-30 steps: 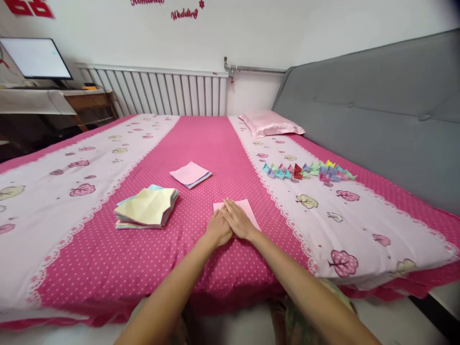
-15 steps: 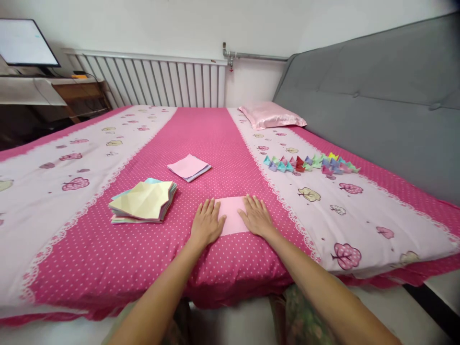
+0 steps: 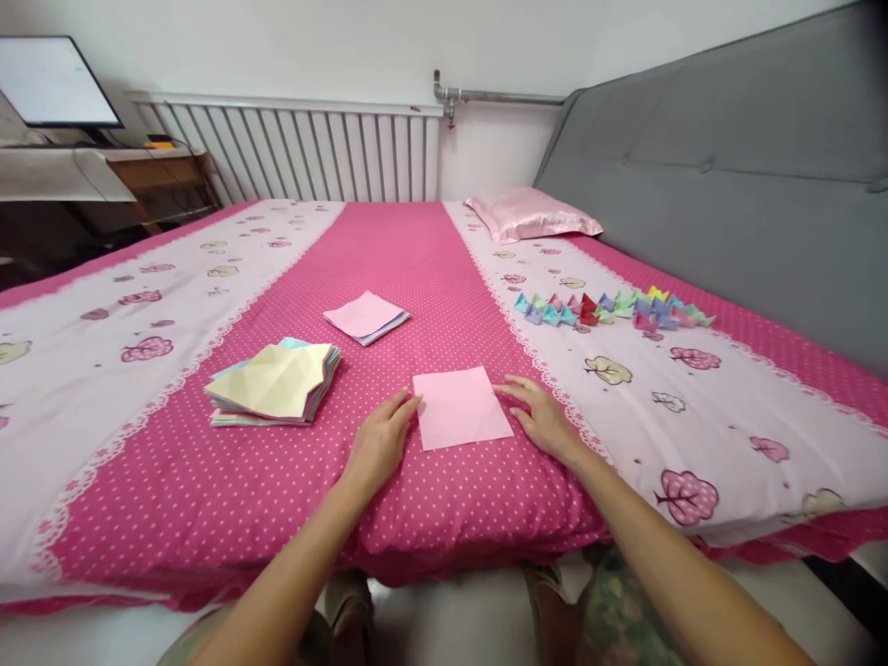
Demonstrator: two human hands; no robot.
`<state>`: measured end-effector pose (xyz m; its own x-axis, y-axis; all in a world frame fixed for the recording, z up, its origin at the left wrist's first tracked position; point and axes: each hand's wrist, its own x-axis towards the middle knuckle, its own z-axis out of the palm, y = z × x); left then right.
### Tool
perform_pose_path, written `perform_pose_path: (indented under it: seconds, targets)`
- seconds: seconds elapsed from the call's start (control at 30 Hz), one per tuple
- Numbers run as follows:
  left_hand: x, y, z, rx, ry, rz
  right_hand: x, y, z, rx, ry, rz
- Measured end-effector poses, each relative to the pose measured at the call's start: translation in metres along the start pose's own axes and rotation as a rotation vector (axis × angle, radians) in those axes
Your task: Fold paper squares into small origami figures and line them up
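A square pink sheet of paper [image 3: 461, 407] lies flat on the pink dotted bedspread near the front edge. My left hand [image 3: 378, 440] rests flat just left of the sheet, fingers stretched out, fingertips at its left edge. My right hand [image 3: 541, 416] lies flat just right of the sheet, fingers spread, fingertips touching its right edge. Neither hand holds anything.
A stack of creased coloured papers [image 3: 277, 382] with a yellow one on top lies to the left. A smaller pink stack [image 3: 365, 316] lies farther back. A row of small folded paper shapes [image 3: 610, 308] lies on the right. A pink pillow [image 3: 531, 215], grey headboard [image 3: 728, 185] and radiator [image 3: 291, 148] border the bed.
My hands started together on the middle of the pink sheet, then slid apart to its left and right edges. The whole sheet now shows between them.
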<state>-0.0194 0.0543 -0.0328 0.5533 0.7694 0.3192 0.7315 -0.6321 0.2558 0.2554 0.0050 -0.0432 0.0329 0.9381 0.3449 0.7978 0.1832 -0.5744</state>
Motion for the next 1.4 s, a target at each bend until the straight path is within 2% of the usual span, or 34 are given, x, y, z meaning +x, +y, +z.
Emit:
perform_pose_path:
  seconds: [0.17,0.43,0.67,0.8,0.97,1.2,1.3,1.4]
  targets:
    - [0.01,0.007,0.001,0.019,-0.024,-0.012,0.006,-0.004,-0.002,0.006,-0.039,-0.027]
    - [0.02,0.015,0.006,-0.03,-0.045,-0.021,0.01,-0.003,0.004,0.118,-0.017,0.0]
    - [-0.003,0.033,0.0,-0.246,0.009,0.025,-0.015,-0.02,-0.01,0.205,-0.013,0.019]
    - [-0.016,0.04,-0.003,-0.338,0.041,-0.105,-0.032,-0.028,-0.009,0.174,-0.002,0.104]
    - [-0.008,0.042,0.002,-0.256,0.152,-0.304,-0.03,-0.032,0.002,0.077,0.092,0.224]
    - [-0.001,0.049,0.006,-0.072,0.19,-0.381,-0.026,-0.033,0.012,-0.113,0.128,0.217]
    - [-0.002,0.051,0.008,0.032,0.226,-0.313,-0.027,-0.035,0.014,-0.18,0.16,0.176]
    - [0.001,0.05,0.013,0.082,0.163,-0.026,-0.026,-0.044,0.014,-0.243,0.156,0.092]
